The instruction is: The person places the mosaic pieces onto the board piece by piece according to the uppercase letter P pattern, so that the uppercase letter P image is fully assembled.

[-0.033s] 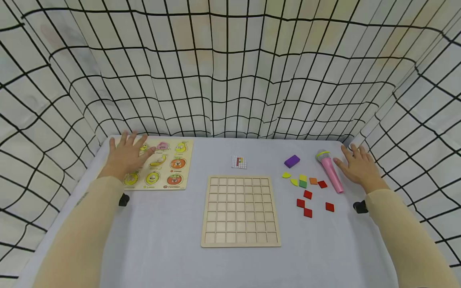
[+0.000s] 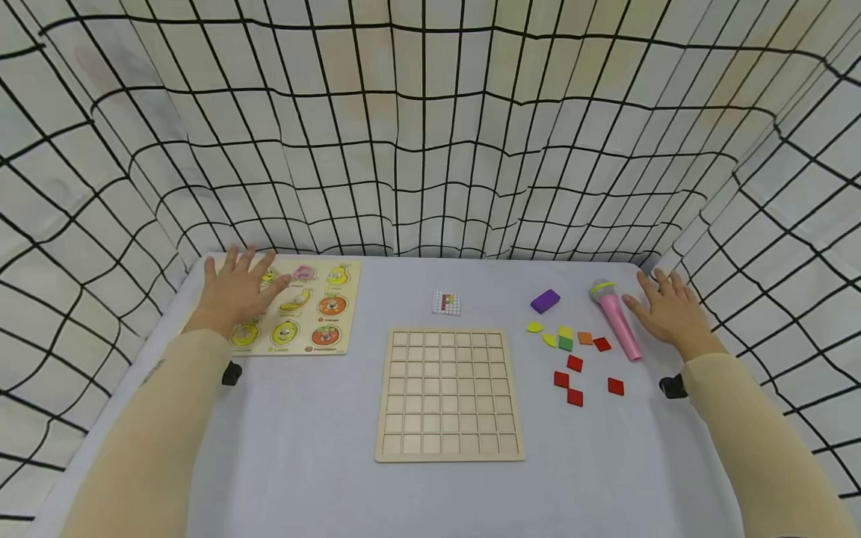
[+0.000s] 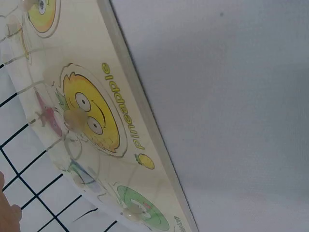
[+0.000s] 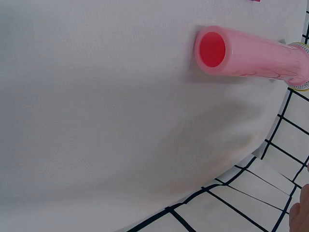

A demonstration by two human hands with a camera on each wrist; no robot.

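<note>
In the head view my left hand (image 2: 235, 295), fingers spread, lies over the left part of a fruit puzzle board (image 2: 339, 321). Whether it presses on the board I cannot tell. The left wrist view shows a pineapple piece (image 3: 94, 113) with a knob. My right hand (image 2: 673, 314) is spread flat at the right side of the table, holding nothing. Just left of it lies a pink toy microphone (image 2: 620, 326), its hollow end facing the camera in the right wrist view. A wooden grid board (image 2: 382, 396) with square cells sits in the middle.
Between the grid board and microphone lie several red tiles (image 2: 575, 364), an orange tile (image 2: 585, 338), a green tile (image 2: 566, 344) and some yellow pieces (image 2: 549, 340). Behind them is a purple block (image 2: 545, 301). A small pattern card (image 2: 447, 302) lies behind the board. Black netting (image 2: 424, 157) surrounds the table.
</note>
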